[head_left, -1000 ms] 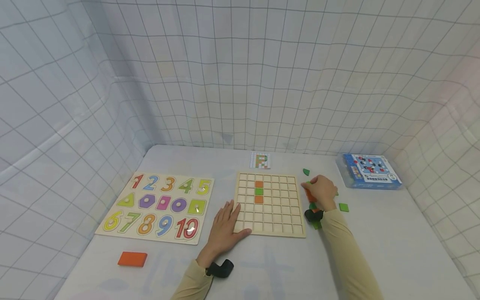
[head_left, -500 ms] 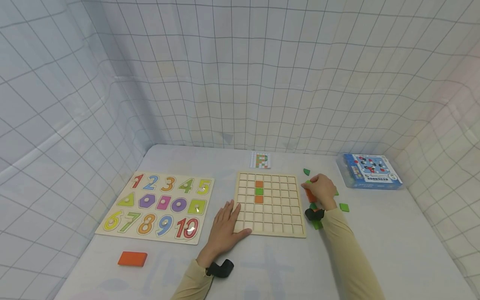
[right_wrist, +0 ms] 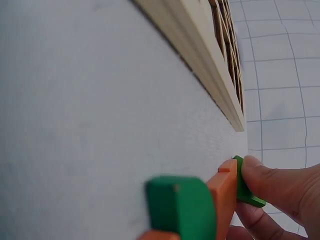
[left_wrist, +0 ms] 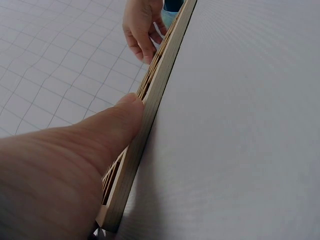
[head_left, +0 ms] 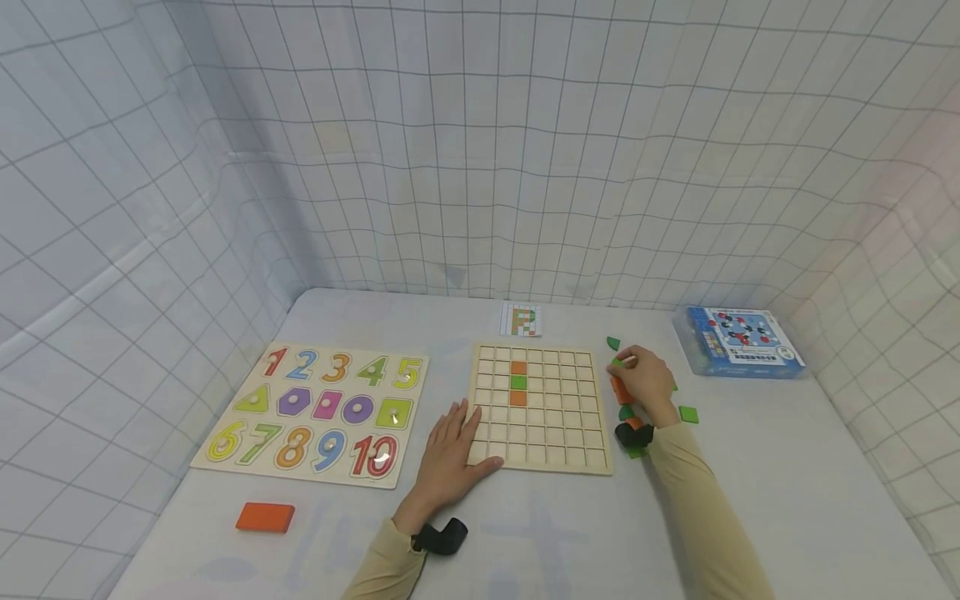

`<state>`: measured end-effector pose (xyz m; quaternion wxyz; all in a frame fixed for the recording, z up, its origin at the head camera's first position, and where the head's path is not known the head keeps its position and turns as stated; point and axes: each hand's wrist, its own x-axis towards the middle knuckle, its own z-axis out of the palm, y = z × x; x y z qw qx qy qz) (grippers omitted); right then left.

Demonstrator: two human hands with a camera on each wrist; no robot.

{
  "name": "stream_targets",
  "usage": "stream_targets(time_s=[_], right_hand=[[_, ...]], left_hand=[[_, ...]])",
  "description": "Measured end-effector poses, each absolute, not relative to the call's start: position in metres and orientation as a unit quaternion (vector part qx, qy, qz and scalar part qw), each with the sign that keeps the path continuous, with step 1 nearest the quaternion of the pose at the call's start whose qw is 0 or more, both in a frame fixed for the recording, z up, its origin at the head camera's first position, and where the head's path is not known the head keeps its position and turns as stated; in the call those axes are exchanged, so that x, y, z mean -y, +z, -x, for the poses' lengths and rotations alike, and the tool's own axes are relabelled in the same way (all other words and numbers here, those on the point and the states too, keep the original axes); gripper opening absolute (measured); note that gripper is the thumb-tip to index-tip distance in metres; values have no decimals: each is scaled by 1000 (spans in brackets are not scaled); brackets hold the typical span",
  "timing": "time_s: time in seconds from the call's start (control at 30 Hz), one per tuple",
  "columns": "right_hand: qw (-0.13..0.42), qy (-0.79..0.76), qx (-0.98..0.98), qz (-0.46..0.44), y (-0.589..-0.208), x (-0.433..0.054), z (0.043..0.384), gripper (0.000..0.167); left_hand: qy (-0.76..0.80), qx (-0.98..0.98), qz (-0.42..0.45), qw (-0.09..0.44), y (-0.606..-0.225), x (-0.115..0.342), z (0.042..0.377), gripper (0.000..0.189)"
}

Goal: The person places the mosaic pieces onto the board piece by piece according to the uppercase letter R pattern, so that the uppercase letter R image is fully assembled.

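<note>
A wooden grid board [head_left: 551, 467] lies on the table, with two orange tiles and a green square tile [head_left: 518, 382] set one below another in a column. My left hand [head_left: 447, 461] rests at its lower left corner with fingers extended; in the left wrist view the thumb [left_wrist: 117, 120] lies against the frame. Right of the board, my right hand [head_left: 647, 383] pinches a green tile [right_wrist: 243, 186] between thumb and fingers. Beside that tile lie orange pieces [right_wrist: 226, 192] and a dark green piece [right_wrist: 182, 206], partly under the hand and wrist in the head view.
Behind the board lies a small pattern card [head_left: 521, 320]. A number-and-shape puzzle [head_left: 311, 417] is at the left, with an orange block [head_left: 266, 517] in front of it. A blue box [head_left: 742, 342] stands at the back right. Loose green tiles [head_left: 688, 414] lie near the right hand.
My right hand has shifted slightly to the right and away from me, and more of the orange and green pieces below it show. The left hand stays in place.
</note>
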<state>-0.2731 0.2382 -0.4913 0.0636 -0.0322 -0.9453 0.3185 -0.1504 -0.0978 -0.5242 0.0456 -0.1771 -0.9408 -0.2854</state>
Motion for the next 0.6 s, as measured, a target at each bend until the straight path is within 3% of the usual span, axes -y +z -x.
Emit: stream_targets(time_s=[0.33, 0.6], right_hand=[[101, 366, 924, 38, -494, -226, 269, 24], [116, 424, 891, -114, -490, -196, 263, 20]], left_hand=[[-286, 941, 178, 44, -526, 98, 151, 82], [-284, 941, 179, 48, -526, 99, 152, 82]])
